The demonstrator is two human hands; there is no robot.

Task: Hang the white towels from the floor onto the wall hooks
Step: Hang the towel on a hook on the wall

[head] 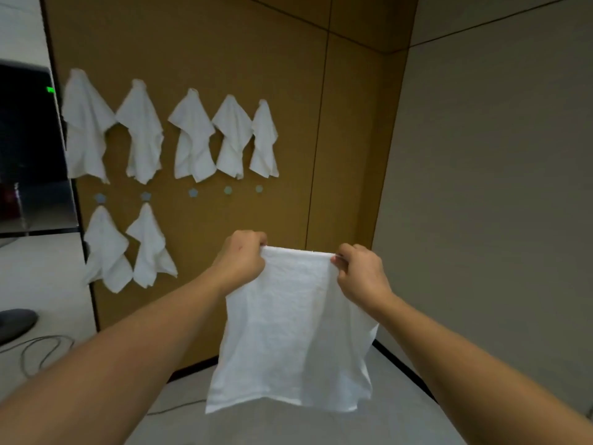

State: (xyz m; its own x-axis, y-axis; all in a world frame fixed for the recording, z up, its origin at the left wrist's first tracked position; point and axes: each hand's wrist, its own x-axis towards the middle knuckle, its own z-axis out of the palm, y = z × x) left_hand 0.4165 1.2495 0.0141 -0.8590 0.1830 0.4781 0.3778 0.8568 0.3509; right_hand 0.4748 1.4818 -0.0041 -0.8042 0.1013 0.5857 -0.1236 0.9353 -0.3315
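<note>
Head view
Held towel: a white towel hangs spread out in front of the brown wall panel, its top edge pulled straight between both hands, its lower edge free above the floor.
Left hand: the left hand is clenched round the towel's upper left corner, fingers curled over the edge.
Right hand: the right hand pinches the upper right corner between thumb and curled fingers.
Upper row: five white towels hang bunched from points along the panel, side by side.
Lower row: two more hung towels sit under the left end of that row.
Hooks: small pale blue hooks show in a line below the upper row; three toward the right carry nothing.
Left edge: a dark screen stands beside the panel, with a grey cable looped on the floor below it.
</note>
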